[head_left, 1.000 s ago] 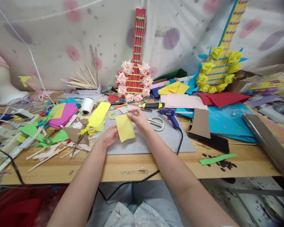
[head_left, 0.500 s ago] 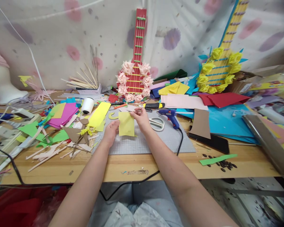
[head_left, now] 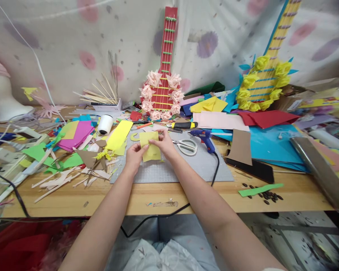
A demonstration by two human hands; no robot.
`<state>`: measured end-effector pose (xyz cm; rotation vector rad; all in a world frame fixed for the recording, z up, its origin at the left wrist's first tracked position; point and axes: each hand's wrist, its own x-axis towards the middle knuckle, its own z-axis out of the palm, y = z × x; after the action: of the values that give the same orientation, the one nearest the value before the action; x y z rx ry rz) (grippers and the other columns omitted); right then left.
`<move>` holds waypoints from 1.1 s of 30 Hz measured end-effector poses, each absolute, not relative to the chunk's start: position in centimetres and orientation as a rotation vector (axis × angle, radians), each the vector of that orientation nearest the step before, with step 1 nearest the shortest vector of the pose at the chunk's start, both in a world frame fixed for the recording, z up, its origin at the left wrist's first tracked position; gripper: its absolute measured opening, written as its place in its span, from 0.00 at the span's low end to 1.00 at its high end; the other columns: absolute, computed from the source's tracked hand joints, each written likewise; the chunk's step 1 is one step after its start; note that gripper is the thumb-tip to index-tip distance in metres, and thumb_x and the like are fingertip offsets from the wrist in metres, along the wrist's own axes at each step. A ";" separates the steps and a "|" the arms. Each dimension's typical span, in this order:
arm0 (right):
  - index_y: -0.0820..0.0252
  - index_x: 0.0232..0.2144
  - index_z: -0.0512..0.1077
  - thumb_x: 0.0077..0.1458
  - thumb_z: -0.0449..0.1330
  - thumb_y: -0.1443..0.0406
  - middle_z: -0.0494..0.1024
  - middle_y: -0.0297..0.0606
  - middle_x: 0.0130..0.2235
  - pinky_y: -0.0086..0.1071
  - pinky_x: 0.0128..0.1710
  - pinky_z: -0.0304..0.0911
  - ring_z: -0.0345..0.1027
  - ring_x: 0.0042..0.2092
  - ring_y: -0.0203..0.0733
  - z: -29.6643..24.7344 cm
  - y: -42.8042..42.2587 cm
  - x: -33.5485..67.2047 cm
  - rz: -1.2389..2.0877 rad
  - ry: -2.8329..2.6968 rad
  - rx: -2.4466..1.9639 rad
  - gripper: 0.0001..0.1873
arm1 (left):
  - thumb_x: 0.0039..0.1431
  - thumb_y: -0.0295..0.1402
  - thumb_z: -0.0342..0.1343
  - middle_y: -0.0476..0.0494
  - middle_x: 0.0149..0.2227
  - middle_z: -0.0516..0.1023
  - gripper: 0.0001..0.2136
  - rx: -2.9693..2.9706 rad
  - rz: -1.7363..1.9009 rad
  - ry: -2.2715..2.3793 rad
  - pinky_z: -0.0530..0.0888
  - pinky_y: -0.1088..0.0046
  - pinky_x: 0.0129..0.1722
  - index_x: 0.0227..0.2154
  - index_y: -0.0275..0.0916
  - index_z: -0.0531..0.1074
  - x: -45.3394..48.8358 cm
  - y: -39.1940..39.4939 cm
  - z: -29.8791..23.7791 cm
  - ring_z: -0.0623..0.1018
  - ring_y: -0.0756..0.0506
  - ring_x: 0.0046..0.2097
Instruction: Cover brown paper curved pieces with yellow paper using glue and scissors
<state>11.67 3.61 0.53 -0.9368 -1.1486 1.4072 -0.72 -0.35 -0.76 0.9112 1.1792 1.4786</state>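
Observation:
A small rectangle of yellow paper point(head_left: 151, 150) is held up over the grey cutting mat point(head_left: 186, 169). My left hand point(head_left: 135, 156) pinches its left edge, thumb on the front. From the upper right, my right hand point(head_left: 164, 143) grips the sheet with the thumb across its face; the fingers behind are partly hidden. A curved yellow-green cut-out point(head_left: 134, 137) lies on the mat just beyond my left hand. White-handled scissors point(head_left: 188, 147) rest right of my right hand, with a blue glue gun point(head_left: 205, 140) beside them.
A red paper guitar point(head_left: 161, 94) with pink flowers and a yellow one point(head_left: 257, 84) stand at the back. Paper scraps point(head_left: 62, 180) litter the left. On the right are a black phone point(head_left: 254, 171), blue sheets point(head_left: 274, 146) and dark beads point(head_left: 268, 196). The glue gun's cord point(head_left: 217, 165) crosses the mat.
My right hand has shifted its grip, its thumb now lying over the front of the yellow paper. My left thumb has come further onto the sheet, and the paper is tilted slightly.

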 end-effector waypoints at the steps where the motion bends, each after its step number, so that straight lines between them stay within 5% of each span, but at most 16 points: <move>1: 0.55 0.36 0.57 0.29 0.67 0.61 0.71 0.27 0.26 0.30 0.29 0.60 0.66 0.29 0.36 0.6 3.6 11.7 1.402 -1.131 -0.943 0.30 | 0.29 0.38 0.67 0.49 0.23 0.74 0.18 0.913 1.472 1.183 0.67 0.76 0.28 0.24 0.33 0.73 -0.7 -0.3 -0.8 0.71 0.52 0.26; 15: 0.58 0.33 0.58 0.36 0.64 0.60 0.68 0.24 0.23 0.27 0.29 0.58 0.64 0.27 0.30 0.4 4.7 13.0 1.307 -1.015 -0.907 0.22 | 0.27 0.39 0.68 0.47 0.23 0.75 0.19 0.976 1.288 1.184 0.67 0.76 0.26 0.23 0.33 0.72 -1.4 -0.3 -0.9 0.71 0.51 0.25; 26: 0.57 0.33 0.59 0.36 0.64 0.59 0.68 0.24 0.22 0.28 0.29 0.57 0.63 0.26 0.32 0.5 3.9 12.5 1.330 -1.055 -0.943 0.22 | 0.26 0.38 0.68 0.39 0.32 0.79 0.22 0.932 1.270 1.332 0.72 0.70 0.32 0.30 0.33 0.75 0.3 0.4 1.2 0.77 0.42 0.33; 33: 0.58 0.31 0.59 0.35 0.64 0.65 0.66 0.23 0.21 0.27 0.29 0.57 0.61 0.25 0.30 2.0 3.9 13.6 1.400 -1.055 -0.930 0.20 | 0.25 0.39 0.68 0.40 0.30 0.79 0.23 1.026 1.220 1.414 0.73 0.69 0.32 0.29 0.33 0.76 1.2 0.4 3.0 0.77 0.42 0.33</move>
<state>13.60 3.94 1.96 -0.9299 -1.0547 1.4004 1.20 0.38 3.04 1.0257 1.4141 1.2198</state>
